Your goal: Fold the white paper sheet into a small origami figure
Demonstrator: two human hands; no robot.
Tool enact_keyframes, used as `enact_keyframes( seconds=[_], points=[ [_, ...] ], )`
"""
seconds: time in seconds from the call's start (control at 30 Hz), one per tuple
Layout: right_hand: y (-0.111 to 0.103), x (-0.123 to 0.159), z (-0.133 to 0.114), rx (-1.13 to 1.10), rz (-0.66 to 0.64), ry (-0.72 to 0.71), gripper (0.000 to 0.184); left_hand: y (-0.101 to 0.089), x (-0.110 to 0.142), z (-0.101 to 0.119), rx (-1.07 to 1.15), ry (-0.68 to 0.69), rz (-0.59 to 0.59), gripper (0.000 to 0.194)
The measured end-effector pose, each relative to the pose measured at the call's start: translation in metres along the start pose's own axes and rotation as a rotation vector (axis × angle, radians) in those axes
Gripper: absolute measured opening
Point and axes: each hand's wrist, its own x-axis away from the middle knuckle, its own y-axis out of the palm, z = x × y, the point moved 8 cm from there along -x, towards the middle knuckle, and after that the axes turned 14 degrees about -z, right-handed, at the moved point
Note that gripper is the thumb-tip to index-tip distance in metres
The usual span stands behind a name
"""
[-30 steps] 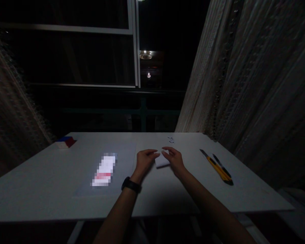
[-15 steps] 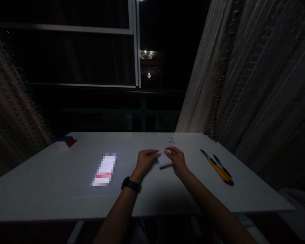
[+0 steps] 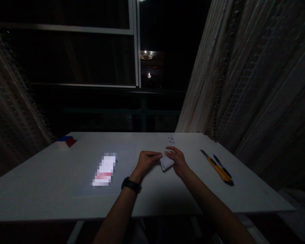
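A small folded piece of white paper [image 3: 167, 162] is held between my two hands, just above the white table. My left hand [image 3: 147, 162], with a dark watch [image 3: 131, 184] on its wrist, pinches the paper's left corner between thumb and fingertips. On the other side my right hand [image 3: 178, 158] grips the paper, thumb on top and fingers behind. The lower edge of the paper shows stacked layers. Part of its right side is hidden by my right hand.
A lit phone [image 3: 105, 169], its screen blurred, lies on a pale sheet [image 3: 127, 159] at left. A coloured cube [image 3: 65, 142] sits at the back left. To the right are a yellow utility knife [image 3: 218, 168] and a dark pen [image 3: 222, 165]. Small dark marks [image 3: 171, 140] show behind my hands.
The folded paper has tilted, its lower corner turning downward and slightly right. My left fingertips have shifted a little to the right along with it.
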Motion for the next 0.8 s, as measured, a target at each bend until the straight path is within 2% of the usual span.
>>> enact_keyframes(
  seconds=[0.17, 0.37, 0.47, 0.63, 0.8],
  points=[
    [-0.001, 0.002, -0.007, 0.100, 0.037, -0.068, 0.043, -0.004, 0.001, -0.006, -0.059, -0.033, 0.079, 0.031],
    [-0.001, 0.003, -0.013, 0.184, 0.067, -0.110, 0.041, -0.002, -0.002, -0.010, -0.229, -0.015, 0.047, 0.026],
    [-0.001, 0.002, -0.011, 0.146, 0.064, -0.094, 0.040, -0.004, -0.002, -0.010, -0.198, -0.017, 0.071, 0.024],
    [-0.003, 0.002, -0.008, 0.080, 0.089, -0.040, 0.040, -0.015, 0.000, -0.005, -0.199, 0.001, 0.193, 0.024],
    [0.010, 0.002, 0.005, -0.113, -0.046, 0.078, 0.041, -0.024, 0.003, -0.003, -0.151, 0.057, 0.276, 0.028]
  ],
)
